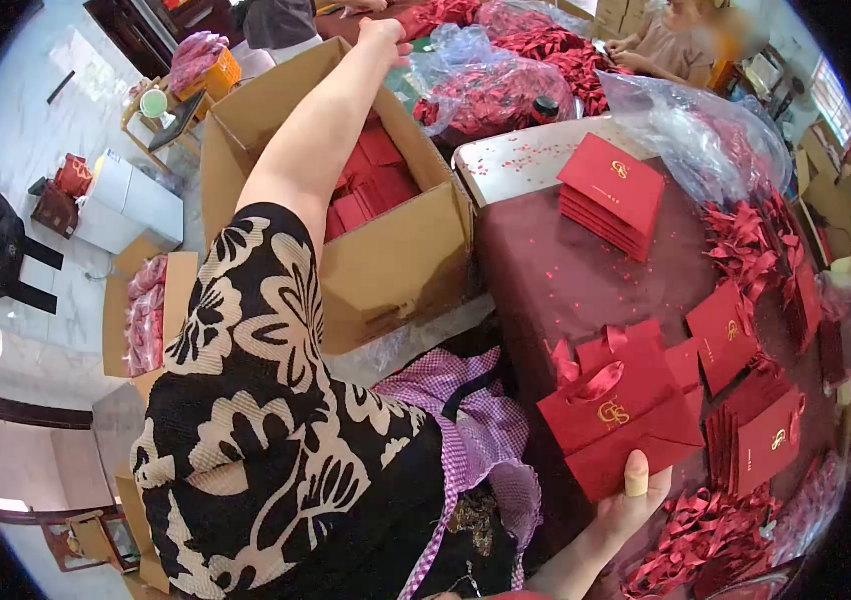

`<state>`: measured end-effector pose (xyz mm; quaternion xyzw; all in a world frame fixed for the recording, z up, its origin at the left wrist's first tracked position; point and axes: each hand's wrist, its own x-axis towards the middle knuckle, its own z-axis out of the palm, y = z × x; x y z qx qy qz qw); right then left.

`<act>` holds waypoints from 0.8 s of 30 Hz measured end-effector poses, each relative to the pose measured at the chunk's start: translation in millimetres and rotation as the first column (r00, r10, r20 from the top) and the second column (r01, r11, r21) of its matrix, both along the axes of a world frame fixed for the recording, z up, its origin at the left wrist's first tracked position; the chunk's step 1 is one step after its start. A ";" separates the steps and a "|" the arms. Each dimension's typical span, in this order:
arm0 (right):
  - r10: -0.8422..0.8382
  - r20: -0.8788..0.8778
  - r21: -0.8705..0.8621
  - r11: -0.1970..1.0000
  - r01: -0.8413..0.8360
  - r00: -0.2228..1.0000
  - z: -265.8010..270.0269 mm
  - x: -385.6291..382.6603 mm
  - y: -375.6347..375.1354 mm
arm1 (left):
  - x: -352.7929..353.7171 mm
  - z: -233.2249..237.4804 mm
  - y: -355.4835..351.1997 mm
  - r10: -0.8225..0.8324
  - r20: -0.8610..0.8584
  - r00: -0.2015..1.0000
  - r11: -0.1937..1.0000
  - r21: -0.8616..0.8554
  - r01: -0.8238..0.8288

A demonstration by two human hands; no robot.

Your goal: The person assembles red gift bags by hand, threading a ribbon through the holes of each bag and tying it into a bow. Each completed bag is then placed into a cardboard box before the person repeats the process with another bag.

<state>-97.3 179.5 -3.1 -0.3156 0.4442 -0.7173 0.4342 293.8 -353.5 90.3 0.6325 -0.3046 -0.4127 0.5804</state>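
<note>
My right hand (pixel 633 502) holds a red paper bag (pixel 617 425) with ribbon handles and a gold logo by its lower edge; the thumb, with a yellow cover on it, lies on the bag's front. My left arm reaches over a large open cardboard box (pixel 385 275), and my left hand (pixel 383 36) is beyond its far edge with fingers apart and nothing visible in them. Red bags (pixel 377 190) lie inside the box. A stack of flat red bags (pixel 613 190) rests on the dark red table (pixel 535 260). More ribboned bags (pixel 765 440) are right of the held one.
Red ribbons (pixel 700 540) lie at the table's near right, beside plastic wrap. Clear plastic bags of red ribbon (pixel 495 95) are at the back. A co-worker (pixel 670 45) sits at the far right; another person (pixel 280 22) is at the top. A smaller box (pixel 180 300) stands left.
</note>
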 end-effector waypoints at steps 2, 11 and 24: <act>0.003 0.007 0.020 1.000 -0.003 1.000 -2.6 0.6 0.5 | 6.4 -0.8 -6.5 -0.091 0.101 0.991 0.996 0.005 0.091; -0.055 0.013 0.101 0.993 0.053 0.998 3.2 9.0 -3.7 | 6.8 -2.8 -0.7 -0.004 0.108 0.994 1.000 0.010 0.003; 0.008 0.014 0.085 0.996 -0.009 1.000 -2.3 5.2 -2.0 | 7.6 -14.9 -12.1 -0.040 0.066 0.997 0.998 0.060 0.037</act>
